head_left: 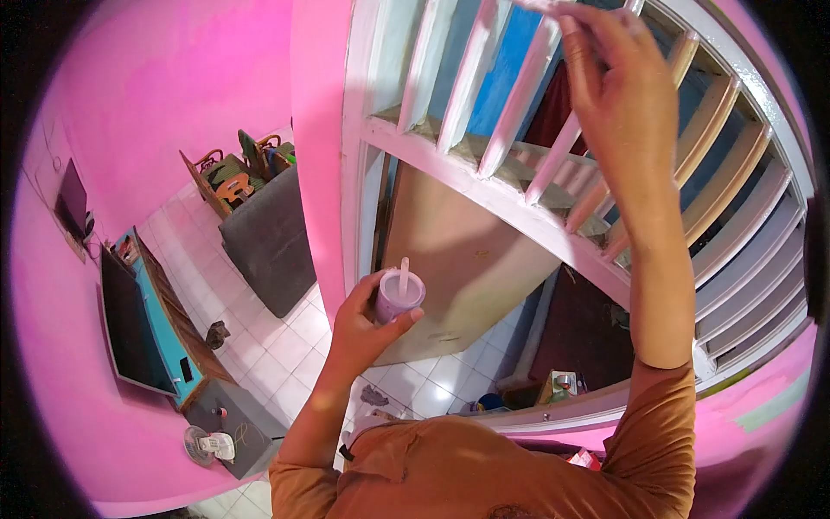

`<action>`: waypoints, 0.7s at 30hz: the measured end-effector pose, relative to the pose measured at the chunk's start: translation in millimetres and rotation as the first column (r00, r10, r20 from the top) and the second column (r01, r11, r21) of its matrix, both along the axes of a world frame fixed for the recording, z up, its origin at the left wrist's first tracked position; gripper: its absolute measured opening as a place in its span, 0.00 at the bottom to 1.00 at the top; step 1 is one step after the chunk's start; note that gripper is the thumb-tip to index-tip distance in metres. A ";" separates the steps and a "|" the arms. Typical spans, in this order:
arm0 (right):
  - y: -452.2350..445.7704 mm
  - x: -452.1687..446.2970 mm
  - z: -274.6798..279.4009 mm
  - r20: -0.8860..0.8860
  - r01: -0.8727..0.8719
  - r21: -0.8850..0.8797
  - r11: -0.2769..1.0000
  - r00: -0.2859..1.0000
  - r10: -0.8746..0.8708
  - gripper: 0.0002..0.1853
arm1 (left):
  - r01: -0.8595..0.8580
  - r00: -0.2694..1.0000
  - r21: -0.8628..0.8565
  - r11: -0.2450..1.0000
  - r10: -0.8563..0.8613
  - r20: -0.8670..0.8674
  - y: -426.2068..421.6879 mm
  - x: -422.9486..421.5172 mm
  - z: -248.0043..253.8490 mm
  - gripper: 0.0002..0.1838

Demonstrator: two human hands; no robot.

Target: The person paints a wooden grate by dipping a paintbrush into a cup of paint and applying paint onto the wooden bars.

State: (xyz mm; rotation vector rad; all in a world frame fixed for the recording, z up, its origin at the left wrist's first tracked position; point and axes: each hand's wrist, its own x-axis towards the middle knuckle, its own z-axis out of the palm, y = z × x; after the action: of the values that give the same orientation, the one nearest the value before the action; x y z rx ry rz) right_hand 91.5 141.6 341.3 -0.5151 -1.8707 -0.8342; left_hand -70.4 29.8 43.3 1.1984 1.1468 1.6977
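My left hand [359,333] is wrapped round a small pale purple cup [393,304], held upright at chest height. A light stick [404,275] stands up out of the cup. My right hand [618,65] is raised to the upper part of a white slatted vent frame [467,169]. Its thumb and fingers are pinched together near the top of a slat [523,91]. What they hold, if anything, is hard to make out at the picture's upper edge. Several slats to the right look yellowish or bare.
Below the vent stands a beige door panel [467,251]. Pink walls [190,78] surround a white tiled floor [294,350]. A dark grey sofa [272,238], a television [130,320] on a turquoise cabinet [160,303] and a small fan [207,445] are at the left.
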 end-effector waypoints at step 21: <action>-32.0 46.0 -96.4 -0.207 -0.318 -0.290 0.903 0.942 0.265 0.11 | -0.034 0.999 0.011 0.999 0.034 -0.025 -3.5 7.2 -14.6 0.35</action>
State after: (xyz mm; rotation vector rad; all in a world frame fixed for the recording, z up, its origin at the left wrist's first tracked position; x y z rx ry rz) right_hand 137.4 109.6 244.9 -0.4677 -1.8785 -0.2786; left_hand -63.2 26.3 28.7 1.2157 1.1810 1.7208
